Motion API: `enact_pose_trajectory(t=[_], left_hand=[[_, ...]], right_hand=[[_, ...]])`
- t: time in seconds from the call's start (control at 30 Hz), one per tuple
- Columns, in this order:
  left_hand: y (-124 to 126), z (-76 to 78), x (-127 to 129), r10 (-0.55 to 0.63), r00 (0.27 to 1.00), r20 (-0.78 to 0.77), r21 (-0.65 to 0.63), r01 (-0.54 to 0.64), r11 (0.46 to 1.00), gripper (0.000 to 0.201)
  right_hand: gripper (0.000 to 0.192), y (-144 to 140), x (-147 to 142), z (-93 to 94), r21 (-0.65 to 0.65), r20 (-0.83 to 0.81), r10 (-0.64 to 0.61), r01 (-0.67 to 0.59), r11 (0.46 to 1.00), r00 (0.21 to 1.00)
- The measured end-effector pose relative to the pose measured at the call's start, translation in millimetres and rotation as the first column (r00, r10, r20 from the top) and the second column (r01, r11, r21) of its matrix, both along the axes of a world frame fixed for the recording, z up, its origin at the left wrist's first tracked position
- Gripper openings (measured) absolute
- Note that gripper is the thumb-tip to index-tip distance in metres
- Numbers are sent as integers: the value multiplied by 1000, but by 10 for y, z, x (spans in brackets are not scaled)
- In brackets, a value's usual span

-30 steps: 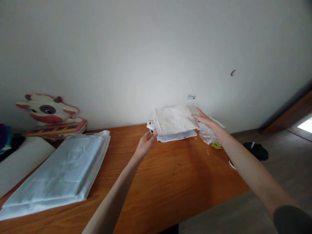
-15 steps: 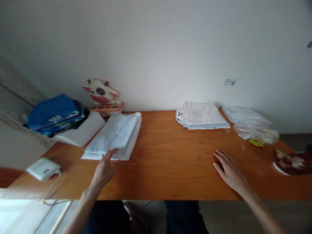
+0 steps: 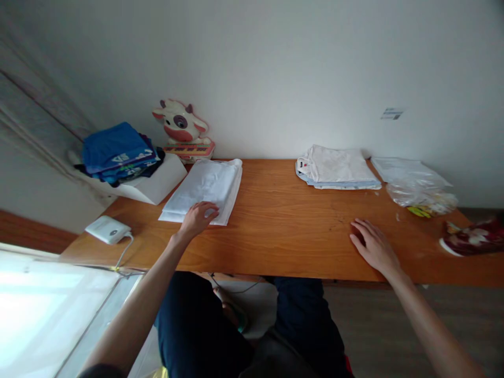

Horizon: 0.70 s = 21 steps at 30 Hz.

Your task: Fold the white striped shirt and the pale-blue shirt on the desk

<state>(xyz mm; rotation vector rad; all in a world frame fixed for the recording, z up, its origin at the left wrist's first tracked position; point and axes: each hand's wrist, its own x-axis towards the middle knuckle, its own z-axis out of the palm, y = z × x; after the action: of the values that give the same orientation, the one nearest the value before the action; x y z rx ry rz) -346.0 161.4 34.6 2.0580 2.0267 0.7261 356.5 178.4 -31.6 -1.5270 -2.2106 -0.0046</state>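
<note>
My left hand (image 3: 199, 216) rests at the near edge of a stack of flat white plastic bags (image 3: 205, 181) on the left part of the table. Its fingers are bent over the top bag, the thumb close to them with a small gap between. Whether the fingertips touch the bag is hard to make out. On bare wood to the right lies my right hand (image 3: 376, 248), palm down and fingers loosely apart, holding nothing. Beyond it, by the wall, sits a folded pile of pale clothes (image 3: 338, 167), white on top and light blue below.
On the left, blue folded clothes (image 3: 116, 149) lie on a white box (image 3: 157, 181), beside a cow-shaped toy keyboard (image 3: 183, 128). A white device (image 3: 108, 229) with a cable is near the left edge. Clear plastic packaging (image 3: 419, 194) and a dark red floral item (image 3: 472, 239) occupy the right.
The camera view has tipped down, showing more of my legs. My left hand has moved farther over the white bags and its fingers have bent inward. My right hand stays on the wood.
</note>
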Motion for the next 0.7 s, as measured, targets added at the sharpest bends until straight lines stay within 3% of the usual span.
enact_pose_trajectory(t=[0.1,0.23,0.37,0.5,0.6,0.7], left_hand=[[10,-24,-14,-69,995,71,9,69,998,31],[-67,-73,-58,-119,981,151,-7,122,993,50],[-86,-68,0,10,974,225,-4,-9,1000,43],[62,66,133,145,967,210,23,-153,988,39],[185,240,446,148,969,196,58,-162,985,38],[143,404,1089,54,976,211,57,-67,996,36]], right_hand=[[57,-7,-16,19,-2,-3,-1,1,1000,1000],[58,-11,-19,21,-2,-5,4,-4,1000,1000],[57,-19,-28,31,-2,-15,2,-2,1000,1000],[57,-34,-44,50,1,-11,-1,1,1000,1000],[57,-44,-51,64,-2,-13,-2,2,1000,1000],[57,-52,-59,70,-11,-28,4,-4,1000,1000]])
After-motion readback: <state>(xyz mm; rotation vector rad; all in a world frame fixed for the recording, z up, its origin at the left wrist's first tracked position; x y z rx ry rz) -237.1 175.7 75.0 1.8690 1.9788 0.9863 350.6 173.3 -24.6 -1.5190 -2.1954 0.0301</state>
